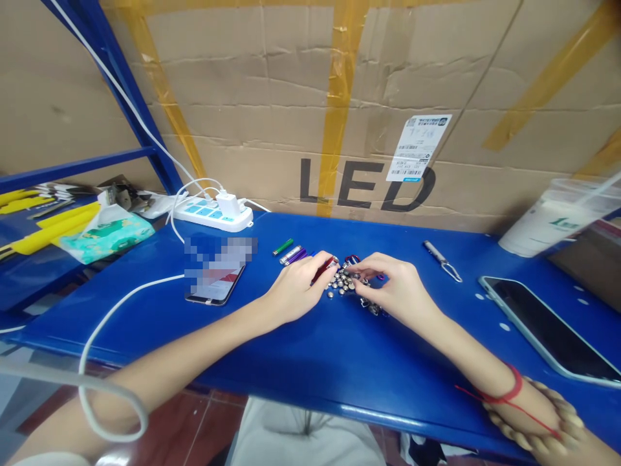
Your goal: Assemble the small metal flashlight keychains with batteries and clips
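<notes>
My left hand [298, 288] is closed around a small red metal tube [331, 263], its shiny end showing at the fingertips. Just to the right, a loose pile of small silver round pieces [343, 282], like button cells, lies on the blue tabletop [291, 362]. My right hand [395, 279] reaches into the pile's right side with thumb and fingers pinched; what they hold is too small to make out. Small metal clips [372, 307] lie partly hidden below this hand. Beyond my left hand are purple and silver tubes [294, 255] and a green tube [283, 246].
A lit phone [216, 285] and a white power strip [213, 215] with cables are left. On the right lie a silver tube with a carabiner clip [442, 261], a dark-screened phone [548, 330] and a plastic cup [543, 223]. A large cardboard box [272, 116] stands behind.
</notes>
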### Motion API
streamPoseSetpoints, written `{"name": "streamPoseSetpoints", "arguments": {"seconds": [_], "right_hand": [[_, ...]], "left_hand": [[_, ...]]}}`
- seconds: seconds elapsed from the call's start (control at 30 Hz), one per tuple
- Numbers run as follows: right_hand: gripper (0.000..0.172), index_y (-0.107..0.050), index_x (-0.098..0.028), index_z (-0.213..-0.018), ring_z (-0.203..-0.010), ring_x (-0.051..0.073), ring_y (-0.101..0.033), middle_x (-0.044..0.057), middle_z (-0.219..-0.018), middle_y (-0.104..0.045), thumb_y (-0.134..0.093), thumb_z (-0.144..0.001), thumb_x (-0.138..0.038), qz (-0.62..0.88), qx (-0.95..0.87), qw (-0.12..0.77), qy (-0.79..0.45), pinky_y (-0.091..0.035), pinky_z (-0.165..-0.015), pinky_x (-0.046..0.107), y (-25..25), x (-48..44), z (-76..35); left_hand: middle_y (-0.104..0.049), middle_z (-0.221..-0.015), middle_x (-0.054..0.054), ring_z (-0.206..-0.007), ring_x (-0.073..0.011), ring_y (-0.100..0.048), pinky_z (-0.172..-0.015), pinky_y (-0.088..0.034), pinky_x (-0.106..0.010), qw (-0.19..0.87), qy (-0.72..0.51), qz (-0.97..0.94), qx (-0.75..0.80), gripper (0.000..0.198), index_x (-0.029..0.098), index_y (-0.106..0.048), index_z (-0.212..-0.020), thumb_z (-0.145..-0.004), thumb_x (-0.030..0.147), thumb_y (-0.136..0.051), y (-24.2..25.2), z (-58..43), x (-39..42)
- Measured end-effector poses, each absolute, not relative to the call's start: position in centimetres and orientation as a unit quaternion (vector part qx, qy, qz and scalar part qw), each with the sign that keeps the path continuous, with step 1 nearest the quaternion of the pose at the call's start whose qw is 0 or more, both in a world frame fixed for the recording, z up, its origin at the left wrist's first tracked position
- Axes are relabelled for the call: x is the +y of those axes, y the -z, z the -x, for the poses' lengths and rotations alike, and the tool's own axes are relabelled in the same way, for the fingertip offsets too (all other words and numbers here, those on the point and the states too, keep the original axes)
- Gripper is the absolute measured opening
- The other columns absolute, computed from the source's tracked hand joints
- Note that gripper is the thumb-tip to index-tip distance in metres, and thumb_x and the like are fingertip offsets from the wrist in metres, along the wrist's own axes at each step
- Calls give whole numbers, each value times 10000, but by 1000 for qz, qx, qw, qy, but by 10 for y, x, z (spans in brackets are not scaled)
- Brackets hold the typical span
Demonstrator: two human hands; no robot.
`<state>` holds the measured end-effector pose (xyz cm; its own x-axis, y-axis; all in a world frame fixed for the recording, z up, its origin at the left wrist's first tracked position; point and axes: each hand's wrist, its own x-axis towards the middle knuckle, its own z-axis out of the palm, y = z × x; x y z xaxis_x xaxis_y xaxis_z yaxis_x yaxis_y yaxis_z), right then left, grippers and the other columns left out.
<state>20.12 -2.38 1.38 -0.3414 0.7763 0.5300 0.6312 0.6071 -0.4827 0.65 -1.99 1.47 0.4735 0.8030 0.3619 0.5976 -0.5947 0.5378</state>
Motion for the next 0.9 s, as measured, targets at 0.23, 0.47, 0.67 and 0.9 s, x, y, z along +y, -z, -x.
{"name": "streamPoseSetpoints", "arguments": {"seconds": [0.23,0.47,0.67,0.9], "right_hand": [[130,-716,-172,-763,-589,120,-581,16,-656,-619,-601,-736,-118,441,-826,336,-101,-476,-571,236,-10,-21,-204],[179,-703,-201,-909,-609,128,-585,18,-743,-639,-606,-781,-280,519,-793,315,-55,-458,-582,249,-15,-22,-206],[196,-707,-234,-893,-726,144,-617,13,-838,-678,-663,-748,-358,438,-862,234,-104,-461,-635,233,-20,-29,-203],[143,-700,-191,-881,-783,142,-630,31,-872,-682,-621,-808,-286,337,-903,187,-188,-480,-732,246,-11,-29,-199]], "left_hand": [[-599,-773,12,-722,-148,-580,-648,-411,-245,180,-292,-843,415,208,209,-515,-901,-940,315,-341,-15,-6,-20],[-597,-733,23,-663,-143,-562,-600,-394,-236,237,-317,-788,471,236,223,-524,-945,-933,355,-329,-21,-7,-19],[-593,-724,26,-615,-129,-538,-569,-375,-222,264,-328,-774,472,237,222,-525,-942,-928,365,-336,-21,-6,-19],[-568,-702,32,-624,-126,-529,-585,-366,-227,245,-335,-788,454,220,211,-527,-933,-928,352,-357,-14,-6,-14]]}}
